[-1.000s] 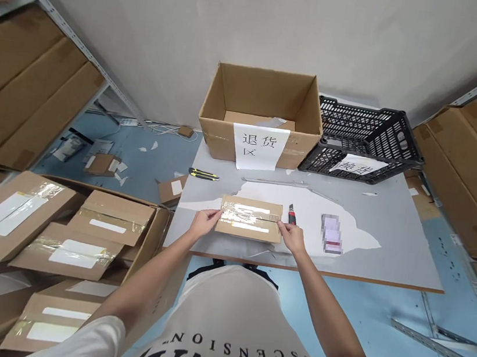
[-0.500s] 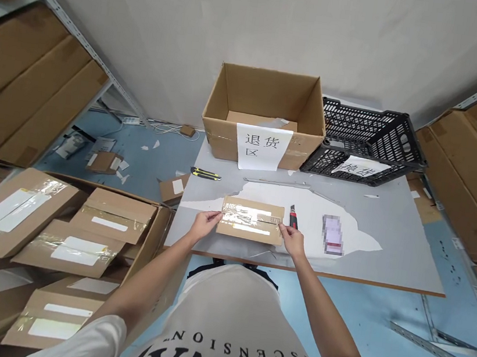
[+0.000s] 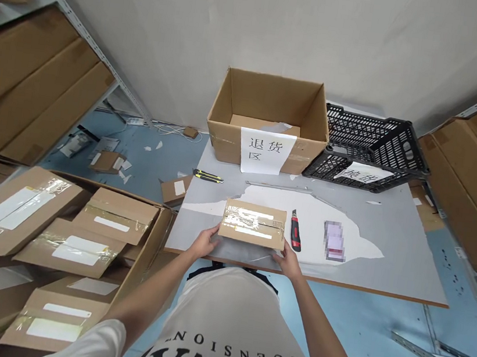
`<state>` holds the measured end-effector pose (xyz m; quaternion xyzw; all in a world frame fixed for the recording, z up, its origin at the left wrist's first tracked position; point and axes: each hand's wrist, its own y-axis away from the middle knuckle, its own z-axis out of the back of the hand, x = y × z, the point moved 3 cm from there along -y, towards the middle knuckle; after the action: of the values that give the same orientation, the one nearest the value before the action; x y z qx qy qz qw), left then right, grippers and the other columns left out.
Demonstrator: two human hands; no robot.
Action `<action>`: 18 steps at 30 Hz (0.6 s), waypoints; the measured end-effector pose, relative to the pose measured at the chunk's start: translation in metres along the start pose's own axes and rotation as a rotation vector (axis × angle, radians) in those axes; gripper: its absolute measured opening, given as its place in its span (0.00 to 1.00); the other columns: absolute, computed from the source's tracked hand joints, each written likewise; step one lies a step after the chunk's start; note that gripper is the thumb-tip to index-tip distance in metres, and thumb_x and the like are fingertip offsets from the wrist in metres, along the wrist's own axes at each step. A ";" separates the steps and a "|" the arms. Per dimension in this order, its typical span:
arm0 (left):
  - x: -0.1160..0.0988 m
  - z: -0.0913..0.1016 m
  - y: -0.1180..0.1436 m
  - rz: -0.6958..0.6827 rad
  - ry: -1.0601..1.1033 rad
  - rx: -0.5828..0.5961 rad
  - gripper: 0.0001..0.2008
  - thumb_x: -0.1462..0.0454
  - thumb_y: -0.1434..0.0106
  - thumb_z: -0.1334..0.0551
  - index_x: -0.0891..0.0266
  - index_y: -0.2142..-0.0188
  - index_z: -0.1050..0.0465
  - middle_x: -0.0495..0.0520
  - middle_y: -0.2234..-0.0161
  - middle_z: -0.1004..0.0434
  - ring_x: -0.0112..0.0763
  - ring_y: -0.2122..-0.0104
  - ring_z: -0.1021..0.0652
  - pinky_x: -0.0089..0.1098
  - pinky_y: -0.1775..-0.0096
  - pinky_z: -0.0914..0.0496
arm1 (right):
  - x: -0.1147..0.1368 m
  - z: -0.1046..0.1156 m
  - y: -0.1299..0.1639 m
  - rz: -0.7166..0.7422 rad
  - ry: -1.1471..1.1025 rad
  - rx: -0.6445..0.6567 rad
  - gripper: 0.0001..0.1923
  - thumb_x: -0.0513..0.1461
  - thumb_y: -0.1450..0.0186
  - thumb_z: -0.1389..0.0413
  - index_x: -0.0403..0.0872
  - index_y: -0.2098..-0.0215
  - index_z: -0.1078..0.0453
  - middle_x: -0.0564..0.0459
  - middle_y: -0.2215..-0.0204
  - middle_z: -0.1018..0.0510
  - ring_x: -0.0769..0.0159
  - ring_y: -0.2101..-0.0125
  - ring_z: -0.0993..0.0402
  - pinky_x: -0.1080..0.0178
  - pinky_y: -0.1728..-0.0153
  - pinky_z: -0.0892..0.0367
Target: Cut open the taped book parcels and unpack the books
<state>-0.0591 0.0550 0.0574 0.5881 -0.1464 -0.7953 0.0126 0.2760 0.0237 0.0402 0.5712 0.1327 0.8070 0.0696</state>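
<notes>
Hands [image 3: 204, 243] touch a taped carton [image 3: 253, 224]; the sign [image 3: 266, 152] reads 退货区.

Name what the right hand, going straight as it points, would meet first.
The right hand would first meet the brown rectangular shiny-taped cardboard box, at its near right corner, where the two seem to touch.

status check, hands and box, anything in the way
Left hand, right hand at near corners of box. Tape across its top. Red-black cutter close on its right.
</notes>
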 end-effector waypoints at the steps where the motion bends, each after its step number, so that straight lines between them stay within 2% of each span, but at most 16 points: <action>1: -0.001 -0.002 0.002 -0.027 -0.027 0.035 0.25 0.55 0.50 0.36 0.63 0.53 0.27 0.57 0.50 0.26 0.45 0.46 0.31 0.45 0.43 0.41 | 0.000 -0.003 0.001 0.007 0.000 0.012 0.37 0.39 0.47 0.42 0.50 0.40 0.43 0.49 0.44 0.31 0.57 0.46 0.34 0.52 0.46 0.39; 4: -0.003 -0.007 0.001 -0.065 -0.041 0.078 0.19 0.55 0.45 0.40 0.62 0.57 0.26 0.57 0.53 0.24 0.44 0.49 0.28 0.44 0.45 0.39 | 0.002 -0.008 0.000 0.031 -0.050 0.011 0.31 0.41 0.44 0.44 0.48 0.42 0.41 0.48 0.47 0.29 0.57 0.49 0.31 0.52 0.47 0.37; 9: -0.011 -0.004 -0.006 -0.037 -0.068 0.029 0.21 0.53 0.43 0.43 0.63 0.56 0.26 0.56 0.57 0.22 0.43 0.54 0.25 0.40 0.51 0.34 | 0.018 -0.003 -0.005 0.064 -0.037 -0.014 0.20 0.45 0.40 0.47 0.45 0.52 0.32 0.45 0.57 0.22 0.55 0.56 0.25 0.53 0.53 0.33; 14: -0.048 0.014 -0.013 -0.057 -0.281 0.047 0.20 0.53 0.40 0.47 0.61 0.56 0.25 0.52 0.64 0.20 0.36 0.65 0.24 0.32 0.60 0.32 | 0.052 0.018 -0.017 0.080 0.131 0.032 0.19 0.48 0.39 0.49 0.47 0.54 0.29 0.49 0.60 0.20 0.57 0.59 0.25 0.59 0.58 0.31; 18: -0.075 0.025 -0.027 -0.060 -0.412 -0.002 0.21 0.52 0.39 0.48 0.61 0.60 0.23 0.49 0.72 0.21 0.35 0.71 0.25 0.29 0.66 0.34 | 0.079 0.034 -0.033 0.063 0.353 0.008 0.21 0.51 0.38 0.52 0.47 0.61 0.25 0.51 0.72 0.20 0.59 0.69 0.26 0.62 0.67 0.34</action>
<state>-0.0556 0.1004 0.1274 0.4173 -0.1277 -0.8989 -0.0407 0.2798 0.0806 0.1120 0.4248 0.1282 0.8960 0.0179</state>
